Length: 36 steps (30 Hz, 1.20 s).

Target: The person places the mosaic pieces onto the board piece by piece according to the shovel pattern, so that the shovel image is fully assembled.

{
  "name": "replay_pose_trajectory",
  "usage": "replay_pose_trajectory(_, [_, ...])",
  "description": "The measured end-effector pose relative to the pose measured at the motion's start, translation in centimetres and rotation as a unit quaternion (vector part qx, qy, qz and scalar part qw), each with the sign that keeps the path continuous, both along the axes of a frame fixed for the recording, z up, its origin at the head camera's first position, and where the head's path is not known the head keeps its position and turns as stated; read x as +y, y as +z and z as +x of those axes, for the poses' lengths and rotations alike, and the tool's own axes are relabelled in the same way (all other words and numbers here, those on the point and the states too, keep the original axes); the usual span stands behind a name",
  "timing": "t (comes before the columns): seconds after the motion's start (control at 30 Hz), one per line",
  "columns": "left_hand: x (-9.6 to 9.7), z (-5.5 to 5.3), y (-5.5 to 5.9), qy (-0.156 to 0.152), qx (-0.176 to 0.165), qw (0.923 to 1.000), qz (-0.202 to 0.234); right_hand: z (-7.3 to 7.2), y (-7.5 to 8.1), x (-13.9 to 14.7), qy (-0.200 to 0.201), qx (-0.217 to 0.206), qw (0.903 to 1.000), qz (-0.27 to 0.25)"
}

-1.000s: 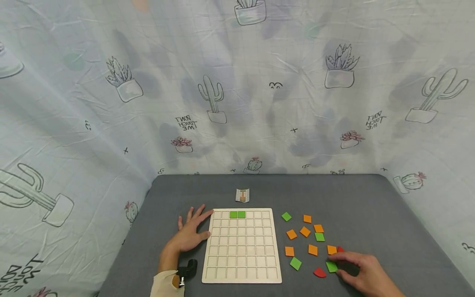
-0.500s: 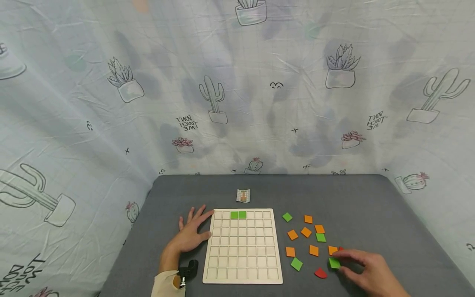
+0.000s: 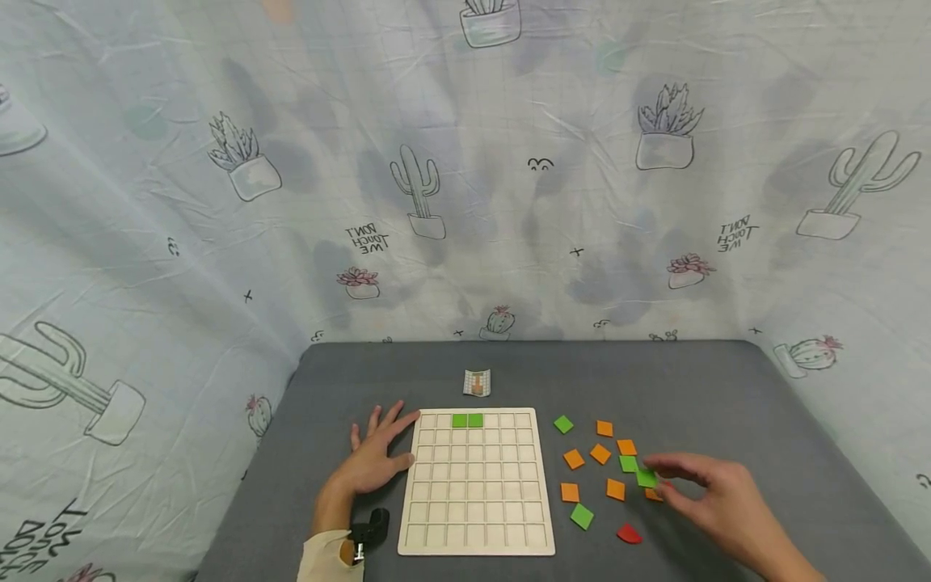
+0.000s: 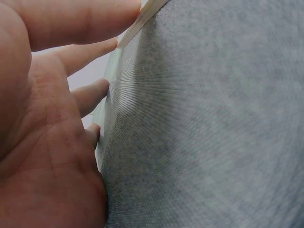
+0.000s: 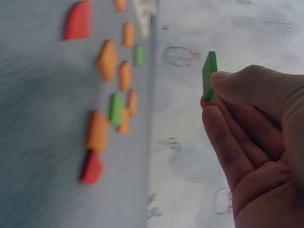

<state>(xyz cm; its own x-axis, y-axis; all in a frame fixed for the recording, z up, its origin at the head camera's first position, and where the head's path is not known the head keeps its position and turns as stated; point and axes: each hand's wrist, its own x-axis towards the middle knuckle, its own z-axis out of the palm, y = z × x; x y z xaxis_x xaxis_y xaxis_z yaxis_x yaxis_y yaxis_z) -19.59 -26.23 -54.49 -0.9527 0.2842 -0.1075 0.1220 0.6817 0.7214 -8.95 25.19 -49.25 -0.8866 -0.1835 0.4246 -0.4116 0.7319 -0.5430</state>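
My right hand (image 3: 716, 501) pinches a green square tile (image 5: 209, 76) between thumb and fingertips, raised over the loose tiles. In the head view that tile overlaps an orange tile (image 3: 654, 495) and a red piece beneath it, both partly hidden by the hand. At the left, my left hand (image 3: 374, 462) lies with spread fingers, its index fingertip and thumb at the left edge of a pale wooden grid board (image 3: 475, 509). Two green tiles (image 3: 468, 420) sit side by side in the board's top row. The left wrist view shows the fingers (image 4: 85, 26) reaching the board's edge.
Several orange tiles (image 3: 615, 489) and green tiles (image 3: 582, 516) lie scattered right of the board, with a red rounded piece (image 3: 629, 533) near the front. A small printed card (image 3: 477, 383) lies beyond the board on the grey table (image 3: 727, 388). A patterned curtain (image 3: 538, 242) hangs behind.
My right hand has lifted the green tile off the table and carried it away from me, toward the back. My left hand and the board have stayed in place.
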Motion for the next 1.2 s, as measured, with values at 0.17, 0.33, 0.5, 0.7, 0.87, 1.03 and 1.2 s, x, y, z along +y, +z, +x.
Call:
replay_pose_trajectory(0.17, [0.1, 0.0, -0.1, 0.003, 0.001, 1.0, -0.001, -0.8, 1.2, -1.4, 0.004, -0.006, 1.0, 0.0])
replay_pose_trajectory(0.33, [0.4, 0.1, 0.1, -0.006, 0.0, 0.9999, 0.008, -1.4, 1.6, -2.6, 0.029, 0.001, 0.9994, -0.019])
replay_pose_trajectory(0.5, [0.5, 0.3, 0.2, -0.004, 0.006, 0.9999, 0.01, -2.6, 2.0, -3.8, 0.044, 0.016, 0.9989, -0.003])
replay_pose_trajectory(0.7, [0.1, 0.6, 0.3, 0.004, 0.007, 0.9999, 0.006, -4.1, 2.5, -5.3, 0.071, 0.028, 0.997, -0.001])
replay_pose_trajectory(0.87, [0.0, 0.6, 0.4, 0.002, 0.003, 1.0, 0.007, -5.2, 3.0, -6.3, 0.083, 0.031, 0.996, -0.008])
replay_pose_trajectory(1.03, [0.0, 0.6, 0.4, 0.002, 0.001, 1.0, 0.006, -6.2, 3.4, -6.9, 0.078, 0.025, 0.9966, -0.006])
replay_pose_trajectory(1.2, [0.1, 0.7, 0.5, 0.007, 0.003, 0.9999, 0.007, -7.3, 3.9, -7.6, 0.083, 0.032, 0.996, -0.007])
